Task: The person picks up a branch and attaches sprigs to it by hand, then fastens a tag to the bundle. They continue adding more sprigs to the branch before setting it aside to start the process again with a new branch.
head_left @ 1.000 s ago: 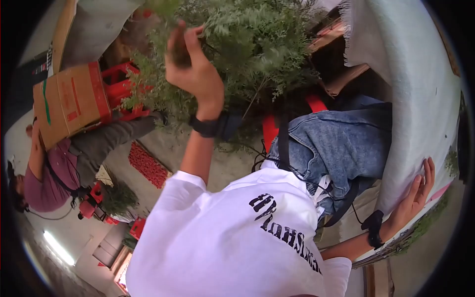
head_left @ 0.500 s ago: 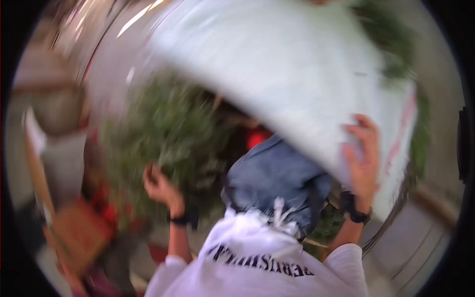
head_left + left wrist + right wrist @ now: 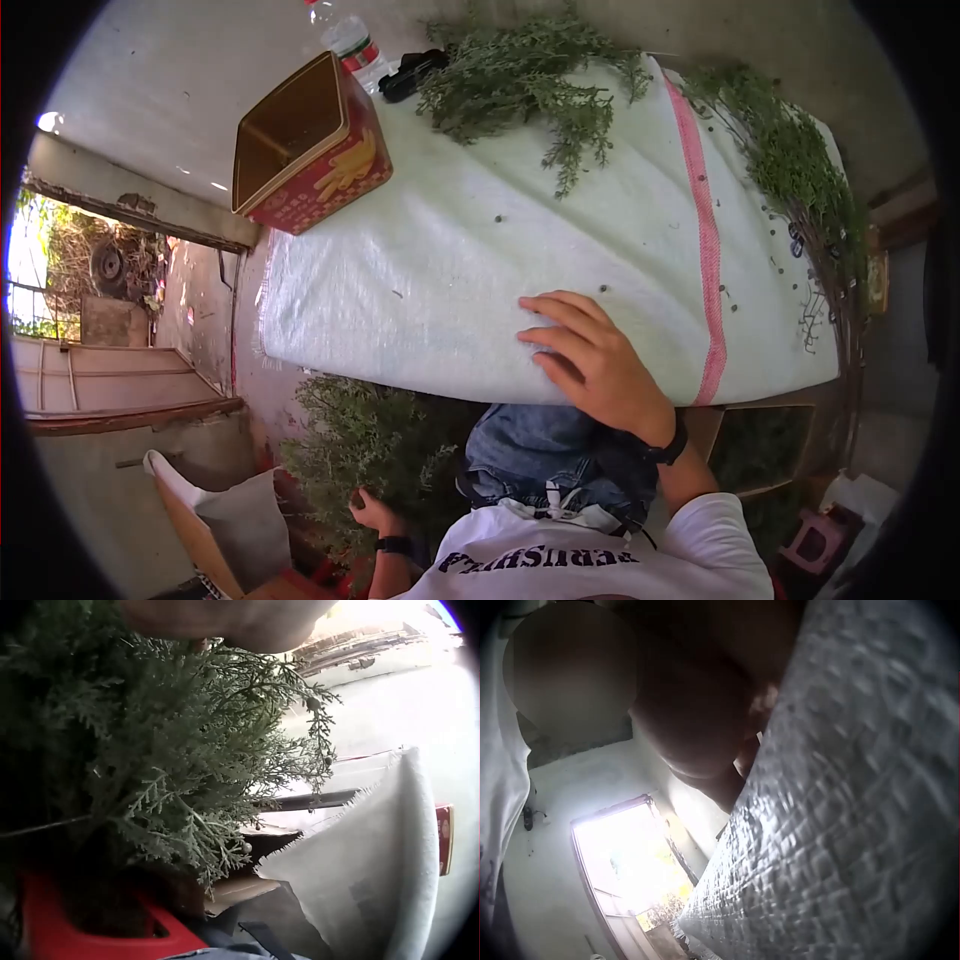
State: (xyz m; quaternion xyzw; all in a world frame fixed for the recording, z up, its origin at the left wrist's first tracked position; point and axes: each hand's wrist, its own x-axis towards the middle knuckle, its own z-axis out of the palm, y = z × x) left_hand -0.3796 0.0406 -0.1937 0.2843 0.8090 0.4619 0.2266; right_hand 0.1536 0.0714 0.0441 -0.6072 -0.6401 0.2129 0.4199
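My right hand [image 3: 600,365] lies over the front part of a white woven sheet [image 3: 450,310] that covers the table, its fingers spread and slightly bent, with nothing in them. In the right wrist view the sheet's weave [image 3: 840,847] fills the right side, right up against the hand [image 3: 697,727]. Low on the left, my left hand [image 3: 375,515] is at a heap of green conifer branches [image 3: 365,440]. Small round cones hang on the branches [image 3: 187,765] in the left wrist view, beneath the hand [image 3: 225,619]. Its fingertips are hidden, so I cannot tell whether they hold a sprig.
On the sheet stand an open red tin [image 3: 325,170], a plastic bottle [image 3: 350,45] and a black object [image 3: 412,75]. Cut branches lie at the back [image 3: 530,80] and a bundle [image 3: 800,160] at the right. A cardboard box [image 3: 765,450] holds greenery below the table.
The view has swung from the branch heap on the left round to the tabletop. My left hand has gone from raised among the foliage to lower at its edge; the right stays at the sheet.
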